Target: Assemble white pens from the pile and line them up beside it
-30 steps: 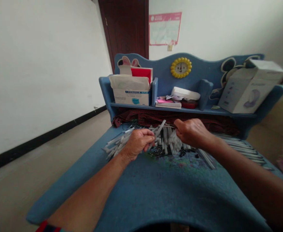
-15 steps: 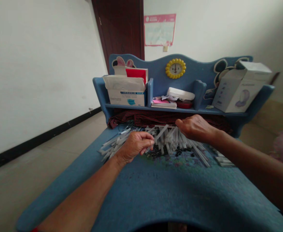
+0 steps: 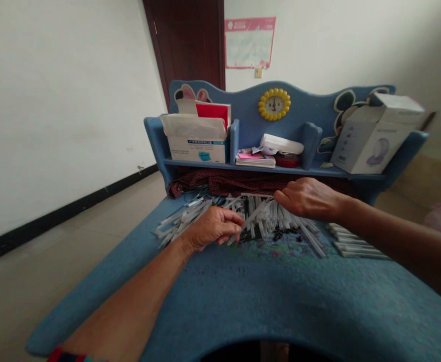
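A heap of thin white plastic sticks [image 3: 269,216] lies across the back of a blue desk [image 3: 265,306], with small dark pieces [image 3: 248,236] scattered in front of it. My left hand [image 3: 209,229] is curled shut on one white stick [image 3: 251,217], which slants up to the right from its fingertips. My right hand [image 3: 307,197] rests on the heap just right of that stick's upper end, fingers bent and pinched at the sticks; what it grips is hidden. A neat row of sticks [image 3: 352,241] lies at the right.
The desk's shelf [image 3: 265,170] carries an open mask box [image 3: 196,138], a red booklet, papers [image 3: 256,159], a yellow sunflower clock [image 3: 274,104] and a tilted white carton [image 3: 374,136]. Dark red cloth [image 3: 220,182] lies under the shelf. A brown door and floor are at left.
My left hand has lowered slightly with its stick, which now tilts flatter. My right hand has shifted a little right along the heap. The view has swung left.
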A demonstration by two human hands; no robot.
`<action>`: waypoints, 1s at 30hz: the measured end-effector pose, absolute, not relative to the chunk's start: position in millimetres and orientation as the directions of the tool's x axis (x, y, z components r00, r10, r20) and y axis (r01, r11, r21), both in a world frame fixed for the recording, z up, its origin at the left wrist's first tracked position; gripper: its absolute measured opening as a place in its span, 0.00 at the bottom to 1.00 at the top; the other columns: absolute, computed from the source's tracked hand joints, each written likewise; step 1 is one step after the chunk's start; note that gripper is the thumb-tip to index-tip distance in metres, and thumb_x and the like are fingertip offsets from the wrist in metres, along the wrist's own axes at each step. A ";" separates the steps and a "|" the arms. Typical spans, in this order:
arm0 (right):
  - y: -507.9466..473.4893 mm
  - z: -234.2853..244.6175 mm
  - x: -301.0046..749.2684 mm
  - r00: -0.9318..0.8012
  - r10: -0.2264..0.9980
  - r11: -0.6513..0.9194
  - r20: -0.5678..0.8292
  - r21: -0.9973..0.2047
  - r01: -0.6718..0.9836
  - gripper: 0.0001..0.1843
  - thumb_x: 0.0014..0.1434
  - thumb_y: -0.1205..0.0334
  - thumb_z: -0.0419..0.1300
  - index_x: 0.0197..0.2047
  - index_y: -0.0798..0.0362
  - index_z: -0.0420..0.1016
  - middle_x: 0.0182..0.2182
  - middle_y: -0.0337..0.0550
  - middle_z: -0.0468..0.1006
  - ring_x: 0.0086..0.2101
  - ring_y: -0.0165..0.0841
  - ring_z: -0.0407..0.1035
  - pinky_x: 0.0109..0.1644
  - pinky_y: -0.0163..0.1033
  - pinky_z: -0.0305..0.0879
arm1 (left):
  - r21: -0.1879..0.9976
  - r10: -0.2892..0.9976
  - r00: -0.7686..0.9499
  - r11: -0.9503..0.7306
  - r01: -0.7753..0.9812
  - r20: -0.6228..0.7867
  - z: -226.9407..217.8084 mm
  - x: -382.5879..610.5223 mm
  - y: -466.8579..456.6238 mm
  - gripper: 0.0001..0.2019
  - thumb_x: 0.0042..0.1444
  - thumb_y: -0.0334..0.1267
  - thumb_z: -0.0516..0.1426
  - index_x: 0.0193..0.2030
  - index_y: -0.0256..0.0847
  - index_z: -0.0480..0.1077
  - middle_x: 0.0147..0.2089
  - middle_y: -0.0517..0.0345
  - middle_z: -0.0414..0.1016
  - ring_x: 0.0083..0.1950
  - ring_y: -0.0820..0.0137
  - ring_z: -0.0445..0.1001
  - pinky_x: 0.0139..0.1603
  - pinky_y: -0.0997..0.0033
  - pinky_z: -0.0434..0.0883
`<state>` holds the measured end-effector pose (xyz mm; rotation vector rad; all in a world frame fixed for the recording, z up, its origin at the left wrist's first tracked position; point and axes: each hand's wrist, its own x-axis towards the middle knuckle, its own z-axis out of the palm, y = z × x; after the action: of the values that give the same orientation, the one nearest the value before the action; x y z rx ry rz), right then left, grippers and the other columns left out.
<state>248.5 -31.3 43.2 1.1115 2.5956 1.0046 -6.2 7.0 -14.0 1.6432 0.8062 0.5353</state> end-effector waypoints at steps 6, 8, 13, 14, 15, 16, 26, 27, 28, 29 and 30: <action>-39.4 39.9 247.2 -0.817 0.573 0.585 0.061 0.667 0.461 0.16 0.65 0.72 0.41 0.33 0.57 0.68 0.23 0.44 0.70 0.24 0.30 0.58 0.27 0.40 0.43 | 0.960 0.645 0.749 -0.085 0.269 -0.153 -12.7 -4.7 4.9 0.09 0.45 0.29 0.57 0.35 0.34 0.74 0.25 0.58 0.75 0.15 0.82 0.58 0.16 0.80 0.53; -43.3 37.7 242.5 -0.839 0.540 0.608 0.068 0.658 0.445 0.17 0.65 0.72 0.41 0.33 0.57 0.68 0.23 0.44 0.70 0.24 0.31 0.58 0.27 0.40 0.43 | 0.962 0.643 0.749 -0.072 0.264 -0.158 -13.5 -2.3 3.3 0.08 0.44 0.29 0.57 0.34 0.34 0.74 0.25 0.59 0.75 0.15 0.82 0.58 0.17 0.80 0.54; -54.3 36.9 232.1 -0.849 0.478 0.616 0.223 0.603 0.506 0.19 0.66 0.70 0.39 0.35 0.57 0.70 0.23 0.43 0.70 0.24 0.31 0.58 0.28 0.40 0.46 | 0.964 0.671 0.721 -0.038 0.264 -0.171 -16.3 3.5 -0.4 0.06 0.41 0.28 0.60 0.29 0.36 0.71 0.22 0.63 0.72 0.15 0.81 0.61 0.16 0.80 0.56; -55.9 36.7 232.3 -0.833 0.473 0.604 0.285 0.584 0.543 0.18 0.66 0.70 0.39 0.38 0.57 0.70 0.24 0.43 0.70 0.25 0.31 0.58 0.28 0.39 0.47 | 0.967 0.680 0.714 -0.031 0.252 -0.164 -16.9 4.2 -0.7 0.06 0.41 0.28 0.61 0.29 0.36 0.70 0.21 0.64 0.71 0.15 0.81 0.61 0.16 0.81 0.56; -57.0 35.8 233.4 -0.809 0.469 0.590 0.354 0.556 0.585 0.17 0.66 0.69 0.40 0.41 0.58 0.70 0.24 0.43 0.71 0.25 0.31 0.59 0.28 0.39 0.48 | 0.972 0.688 0.710 -0.026 0.232 -0.151 -17.5 4.7 -1.0 0.06 0.41 0.29 0.61 0.29 0.36 0.69 0.21 0.64 0.70 0.15 0.81 0.62 0.16 0.81 0.56; -57.5 34.2 235.3 -0.777 0.471 0.580 0.418 0.517 0.630 0.16 0.66 0.69 0.42 0.43 0.58 0.70 0.24 0.43 0.71 0.25 0.30 0.60 0.28 0.38 0.49 | 0.979 0.695 0.707 -0.024 0.204 -0.130 -18.0 5.0 -1.0 0.06 0.42 0.29 0.61 0.29 0.36 0.69 0.21 0.64 0.70 0.16 0.80 0.63 0.15 0.81 0.55; -57.1 -9.5 258.8 -0.361 0.927 0.358 0.101 0.044 0.933 0.10 0.59 0.63 0.52 0.34 0.51 0.75 0.25 0.42 0.78 0.27 0.31 0.70 0.28 0.33 0.50 | 0.999 0.738 0.674 -0.046 -0.003 0.036 -20.8 6.7 1.7 0.08 0.46 0.30 0.59 0.33 0.35 0.65 0.32 0.53 0.78 0.18 0.79 0.70 0.14 0.83 0.55; -58.5 -13.7 258.7 -0.355 0.932 0.351 0.072 0.058 0.934 0.10 0.59 0.63 0.52 0.35 0.51 0.75 0.26 0.43 0.78 0.28 0.32 0.71 0.29 0.34 0.50 | 0.999 0.737 0.675 -0.049 -0.007 0.040 -21.5 6.9 2.4 0.08 0.46 0.30 0.60 0.33 0.35 0.64 0.32 0.54 0.78 0.19 0.78 0.71 0.15 0.82 0.56; -60.0 -17.3 257.9 -0.356 0.933 0.351 0.056 0.079 0.933 0.10 0.59 0.63 0.52 0.36 0.51 0.75 0.26 0.43 0.78 0.28 0.33 0.72 0.29 0.34 0.49 | 0.999 0.735 0.677 -0.050 -0.007 0.042 -22.4 7.1 3.1 0.08 0.46 0.30 0.60 0.33 0.35 0.64 0.32 0.53 0.78 0.19 0.78 0.71 0.15 0.82 0.57; -61.3 -20.4 256.4 -0.364 0.930 0.359 0.044 0.100 0.928 0.10 0.59 0.63 0.52 0.36 0.51 0.75 0.26 0.44 0.79 0.29 0.34 0.72 0.29 0.35 0.49 | 0.999 0.733 0.679 -0.051 -0.006 0.041 -23.3 7.2 3.8 0.08 0.47 0.30 0.60 0.34 0.35 0.65 0.32 0.53 0.78 0.19 0.78 0.71 0.15 0.82 0.57; -62.1 -22.9 254.3 -0.376 0.926 0.370 0.035 0.123 0.921 0.11 0.60 0.63 0.51 0.37 0.51 0.74 0.26 0.45 0.79 0.29 0.34 0.73 0.28 0.35 0.49 | 0.999 0.733 0.679 -0.053 -0.002 0.040 -24.2 7.4 4.4 0.08 0.47 0.31 0.60 0.34 0.35 0.65 0.33 0.53 0.78 0.19 0.78 0.71 0.15 0.82 0.57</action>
<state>254.3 -62.1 -22.9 1.7312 2.5662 0.1892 7.4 4.4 -24.2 1.5213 0.6295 0.6666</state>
